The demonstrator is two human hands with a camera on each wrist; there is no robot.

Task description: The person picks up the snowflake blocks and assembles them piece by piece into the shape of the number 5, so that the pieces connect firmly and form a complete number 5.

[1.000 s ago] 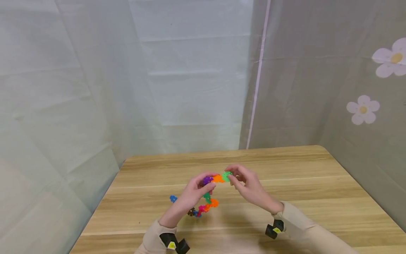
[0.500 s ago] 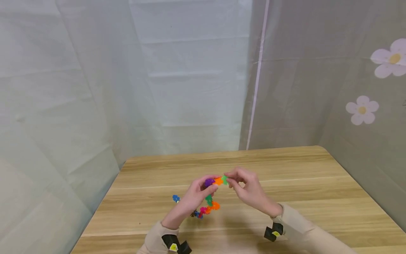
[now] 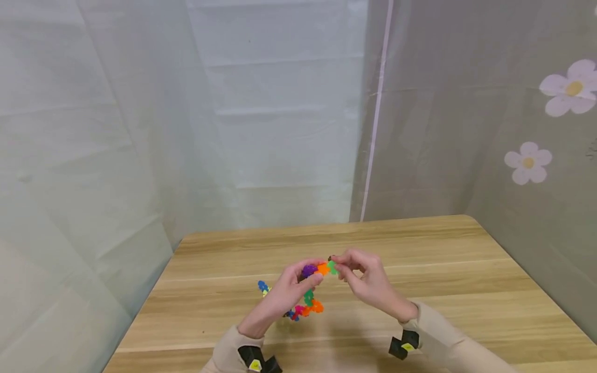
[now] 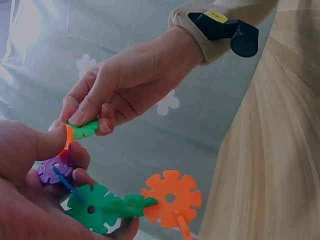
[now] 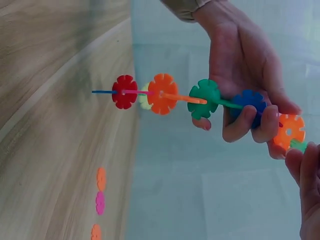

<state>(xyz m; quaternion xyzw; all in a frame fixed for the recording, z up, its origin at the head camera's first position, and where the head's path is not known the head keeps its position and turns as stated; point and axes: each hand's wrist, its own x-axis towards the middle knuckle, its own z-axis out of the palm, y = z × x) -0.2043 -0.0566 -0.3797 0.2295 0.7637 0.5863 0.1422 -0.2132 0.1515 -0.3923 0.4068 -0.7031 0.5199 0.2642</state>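
My left hand [image 3: 302,284] grips a chain of interlocking notched plastic discs, its fingers around the purple disc [image 4: 50,171]. An orange disc [image 3: 323,269] sticks out past my left fingertips. Between thumb and fingers, my right hand [image 3: 365,274] pinches a light green disc [image 4: 84,129], which meets that orange disc's edge. The chain hangs below my left hand, through green discs [image 4: 91,209], an orange disc [image 4: 177,192] and a red disc [image 5: 124,92]. Its blue end disc [image 3: 263,286] shows left of my left wrist, and the forearm hides part of the chain.
The wooden table [image 3: 420,243] lies under both hands, with pale curtains [image 3: 280,129] behind it. Low in the right wrist view, an orange disc [image 5: 101,179] and a pink disc [image 5: 100,203] overlap the wood. Both wrists wear black cameras [image 3: 403,344].
Both hands have sunk slightly, keeping their grips. The light green disc, broad side showing at first, has turned and come closer to the orange one. The chain's blue end has swung right.
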